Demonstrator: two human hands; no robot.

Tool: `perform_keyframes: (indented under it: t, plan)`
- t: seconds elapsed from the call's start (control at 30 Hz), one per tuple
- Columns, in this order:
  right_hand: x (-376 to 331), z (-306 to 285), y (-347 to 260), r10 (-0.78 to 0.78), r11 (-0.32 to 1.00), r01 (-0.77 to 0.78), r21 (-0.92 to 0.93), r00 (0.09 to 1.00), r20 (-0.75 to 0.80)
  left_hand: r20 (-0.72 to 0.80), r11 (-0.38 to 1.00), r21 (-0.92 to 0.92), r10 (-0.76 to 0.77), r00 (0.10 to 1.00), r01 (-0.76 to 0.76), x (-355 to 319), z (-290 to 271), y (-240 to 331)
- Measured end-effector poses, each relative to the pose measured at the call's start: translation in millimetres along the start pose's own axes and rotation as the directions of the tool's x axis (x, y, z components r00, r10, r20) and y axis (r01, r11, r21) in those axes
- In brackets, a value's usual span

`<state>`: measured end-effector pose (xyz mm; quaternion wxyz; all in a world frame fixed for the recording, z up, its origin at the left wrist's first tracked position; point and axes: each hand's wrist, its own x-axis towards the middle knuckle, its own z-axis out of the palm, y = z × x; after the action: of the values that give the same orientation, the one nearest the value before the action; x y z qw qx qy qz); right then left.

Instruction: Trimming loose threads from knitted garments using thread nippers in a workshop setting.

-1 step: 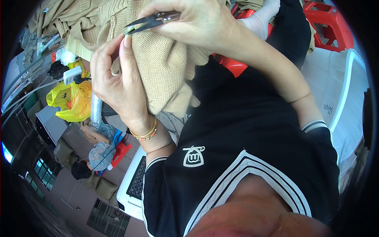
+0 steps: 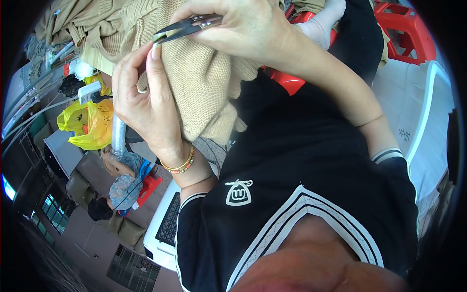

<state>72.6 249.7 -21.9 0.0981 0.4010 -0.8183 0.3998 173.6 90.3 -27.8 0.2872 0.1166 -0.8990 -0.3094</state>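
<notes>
My right hand is closed around dark thread snips, whose blades point left. The blade tips meet right at the fingertips of my left hand. The left thumb and forefinger are pinched together at the edge of a beige knitted garment, and the garment hangs down beside that hand. Whatever bit of yarn or knit lies between the tips is too small to make out. A gold and a beaded bracelet circle my left wrist.
More beige knitwear is piled at the upper left. Yellow plastic bags hang below it. A person sits on a red stool at the left. A red plastic stool stands at the upper right, near a large white bin.
The snips' blades have come slightly closer together at the left fingertips. Both hands and the garment stay almost in place.
</notes>
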Motion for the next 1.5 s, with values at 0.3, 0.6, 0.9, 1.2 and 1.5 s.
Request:
perform_keyframes:
  t: [0.3, 0.6, 0.9, 1.2, 1.5]
  plan:
    - [-3.7, -1.1, 5.5, -0.058, 0.998, 0.059, 0.017, 0.997, -0.058, 0.126, 0.982, -0.146, -0.100, 0.987, 0.118, 8.4, -5.4, -3.0]
    - [-11.6, -2.8, 24.5, 0.010, 0.943, 0.016, 0.333, 0.997, -0.075, -0.008, 0.943, 0.079, 0.324, 0.946, -0.322, 11.8, 10.1, 9.8]
    - [-16.6, -30.9, 24.3, -0.161, 0.969, 0.168, 0.181, 0.986, -0.049, 0.020, 0.976, -0.116, 0.190, 0.982, -0.186, 7.6, 13.4, 4.4]
    - [-8.7, -19.2, 9.3, -0.232, 0.949, 0.242, -0.203, 0.970, 0.072, -0.006, 0.979, -0.120, 0.163, 0.987, -0.162, 8.5, 9.4, -9.6]
    - [-7.8, -12.2, 7.9, -0.171, 0.985, 0.172, -0.025, 0.985, 0.013, -0.014, 0.968, -0.237, 0.082, 0.997, -0.083, 3.5, 9.4, -12.8]
